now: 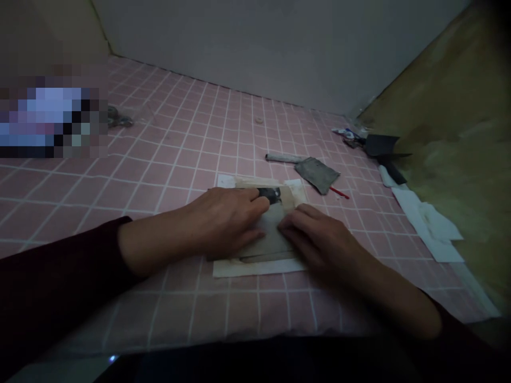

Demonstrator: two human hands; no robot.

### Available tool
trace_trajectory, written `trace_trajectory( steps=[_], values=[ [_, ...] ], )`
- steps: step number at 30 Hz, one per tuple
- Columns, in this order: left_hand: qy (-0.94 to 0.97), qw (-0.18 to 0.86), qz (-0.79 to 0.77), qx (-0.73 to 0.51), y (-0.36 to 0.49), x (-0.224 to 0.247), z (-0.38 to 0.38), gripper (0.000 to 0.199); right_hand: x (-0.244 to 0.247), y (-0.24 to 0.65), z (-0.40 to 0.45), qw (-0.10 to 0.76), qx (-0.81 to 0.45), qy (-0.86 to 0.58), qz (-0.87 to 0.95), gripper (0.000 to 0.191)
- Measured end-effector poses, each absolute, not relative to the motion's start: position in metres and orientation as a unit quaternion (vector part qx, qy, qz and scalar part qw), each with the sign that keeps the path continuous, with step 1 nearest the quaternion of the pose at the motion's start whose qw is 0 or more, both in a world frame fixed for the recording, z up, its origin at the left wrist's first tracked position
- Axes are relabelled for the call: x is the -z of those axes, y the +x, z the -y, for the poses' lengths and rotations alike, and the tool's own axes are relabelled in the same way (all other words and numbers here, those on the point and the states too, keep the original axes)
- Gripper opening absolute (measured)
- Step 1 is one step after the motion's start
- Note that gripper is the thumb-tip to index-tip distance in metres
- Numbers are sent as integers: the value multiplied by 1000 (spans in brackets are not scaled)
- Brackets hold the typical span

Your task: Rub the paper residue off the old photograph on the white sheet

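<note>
A white sheet of paper [259,269] lies near the table's front edge. On it are a flat beige-grey sheet [265,243], possibly paper or cloth, and a dark patch or picture [270,195] along the far side. My left hand [229,221] rests over the left part of this stack, fingers bent and thumb apart from them, touching the surface. At the right side, my right hand [325,236] has its fingertips pressed together against the beige-grey sheet; its edge there is partly hidden by the fingers.
Beyond the stack lie a grey square pad [318,175], a pale tube [283,158] and a red stick [339,192]. Black folded pieces [381,146] and white papers [433,226] line the right wall. A small round object [259,121] sits farther back on the pink checked tablecloth [179,143].
</note>
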State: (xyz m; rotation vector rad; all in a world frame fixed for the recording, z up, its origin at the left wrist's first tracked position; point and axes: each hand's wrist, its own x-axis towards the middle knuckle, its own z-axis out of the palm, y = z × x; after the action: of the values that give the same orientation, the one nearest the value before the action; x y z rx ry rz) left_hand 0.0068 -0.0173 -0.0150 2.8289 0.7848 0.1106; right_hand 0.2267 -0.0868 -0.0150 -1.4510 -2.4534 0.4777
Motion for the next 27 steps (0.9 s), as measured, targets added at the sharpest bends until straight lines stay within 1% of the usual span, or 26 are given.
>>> trace_trajectory(
  steps=[2, 4, 9, 15, 21, 27],
  values=[
    [958, 106, -266, -33, 7, 15, 18, 18, 15, 233, 88, 133, -150, -524, 828, 7],
    [957, 110, -268, -32, 8, 15, 18, 19, 15, 232, 89, 140, -139, -533, 823, 8],
    [956, 104, -270, -35, 7, 14, 18, 18, 14, 220, 87, 137, -154, -488, 848, 10],
    [958, 109, -265, -29, 8, 14, 18, 19, 12, 238, 90, 121, -139, -527, 830, 13],
    [956, 105, -269, -39, 7, 15, 18, 18, 14, 221, 88, 141, -156, -493, 844, 10],
    [957, 105, -267, -32, 8, 15, 17, 19, 12, 234, 90, 123, -140, -527, 829, 12]
  ],
)
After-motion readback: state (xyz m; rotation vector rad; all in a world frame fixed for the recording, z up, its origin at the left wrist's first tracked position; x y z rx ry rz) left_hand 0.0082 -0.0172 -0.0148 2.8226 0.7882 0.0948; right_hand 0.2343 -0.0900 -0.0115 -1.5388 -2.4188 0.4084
